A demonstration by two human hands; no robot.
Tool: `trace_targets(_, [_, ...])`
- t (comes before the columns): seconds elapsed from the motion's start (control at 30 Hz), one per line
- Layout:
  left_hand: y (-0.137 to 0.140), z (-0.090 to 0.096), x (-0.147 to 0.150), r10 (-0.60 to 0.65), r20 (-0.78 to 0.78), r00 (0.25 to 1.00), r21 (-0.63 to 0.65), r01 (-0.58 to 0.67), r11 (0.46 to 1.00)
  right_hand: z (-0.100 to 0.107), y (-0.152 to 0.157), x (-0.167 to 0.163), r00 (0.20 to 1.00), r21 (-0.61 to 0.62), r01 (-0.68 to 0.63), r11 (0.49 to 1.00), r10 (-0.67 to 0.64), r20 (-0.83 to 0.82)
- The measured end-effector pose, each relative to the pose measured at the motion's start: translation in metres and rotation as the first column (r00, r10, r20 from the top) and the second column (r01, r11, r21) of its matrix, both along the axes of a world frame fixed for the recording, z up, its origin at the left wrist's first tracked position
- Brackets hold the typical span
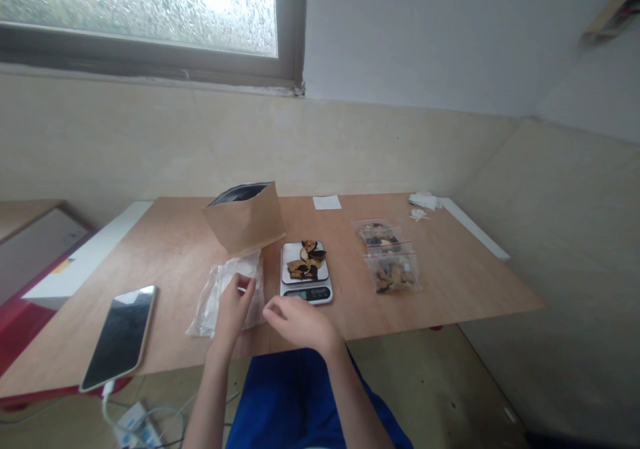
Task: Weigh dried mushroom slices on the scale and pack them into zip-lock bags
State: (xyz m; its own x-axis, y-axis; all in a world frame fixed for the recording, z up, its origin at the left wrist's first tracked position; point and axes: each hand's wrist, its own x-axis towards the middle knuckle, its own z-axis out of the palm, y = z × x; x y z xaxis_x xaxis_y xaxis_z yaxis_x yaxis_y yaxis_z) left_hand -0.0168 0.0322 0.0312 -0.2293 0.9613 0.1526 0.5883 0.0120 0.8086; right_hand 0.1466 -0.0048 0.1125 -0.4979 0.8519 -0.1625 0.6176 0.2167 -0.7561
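Observation:
My left hand [234,304] is over a pile of clear plastic bags [210,306], its thumb and fingers curled toward each other. Just in front of the digital kitchen scale [326,294] is my right hand [300,322], fingers bent in and pinched together. Whatever either hand may hold is too small or see-through to make out. Dried brown and black slices [306,262] lie on the scale's white platform, and my right hand partly covers its display. Behind the bags stands a brown kraft paper pouch [247,222] with its top open.
Several zip bags of dried pieces [395,272] lie overlapping to the right. A phone [123,332] with a charging cable [106,396] rests at the left front edge. White paper [327,202] and crumpled tissue [424,200] lie at the back. A power strip [135,426] is below.

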Motion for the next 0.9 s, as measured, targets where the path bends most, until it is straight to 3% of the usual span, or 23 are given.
trace_targets(0.1, [-0.005, 0.021, 0.009, -0.074, 0.086, 0.994, 0.040, 0.070, 0.997, -0.015, 0.008, -0.014, 0.952, 0.012, 0.290, 0.957, -0.288, -0.106])
trace_targets(0.2, [-0.010, 0.038, 0.020, -0.159, 0.162, 0.974, 0.094, 0.146, 0.985, -0.029, 0.016, -0.028, 0.816, -0.022, 0.500, 0.866, -0.480, -0.323])
trace_targets(0.33, [-0.016, 0.051, 0.028, -0.252, 0.251, 0.935, 0.128, 0.226, 0.966, -0.035, 0.023, -0.030, 0.700, -0.118, 0.495, 0.861, -0.476, -0.533])
trace_targets(0.5, [-0.019, 0.056, 0.032, -0.338, 0.285, 0.897, 0.135, 0.311, 0.941, -0.028, 0.027, -0.013, 0.682, -0.072, 0.464, 0.883, -0.407, -0.608])
trace_targets(0.57, [-0.020, 0.055, 0.035, -0.286, 0.299, 0.910, 0.139, 0.255, 0.957, -0.027, 0.028, -0.007, 0.683, -0.047, 0.471, 0.881, -0.399, -0.612])
trace_targets(0.67, [-0.022, 0.055, 0.038, -0.048, 0.328, 0.944, 0.185, -0.014, 0.983, -0.032, 0.031, -0.001, 0.617, -0.078, 0.574, 0.815, -0.492, -0.614])
trace_targets(0.77, [-0.023, 0.059, 0.038, 0.202, 0.385, 0.900, 0.226, -0.305, 0.925, -0.039, 0.036, 0.006, 0.544, -0.148, 0.648, 0.747, -0.591, -0.596])
trace_targets(0.83, [-0.022, 0.062, 0.036, 0.259, 0.408, 0.875, 0.226, -0.372, 0.900, -0.042, 0.039, 0.012, 0.552, -0.166, 0.637, 0.753, -0.596, -0.583])
trace_targets(0.9, [-0.021, 0.063, 0.035, 0.265, 0.399, 0.878, 0.224, -0.373, 0.900, -0.044, 0.041, 0.019, 0.613, -0.151, 0.567, 0.809, -0.538, -0.579])
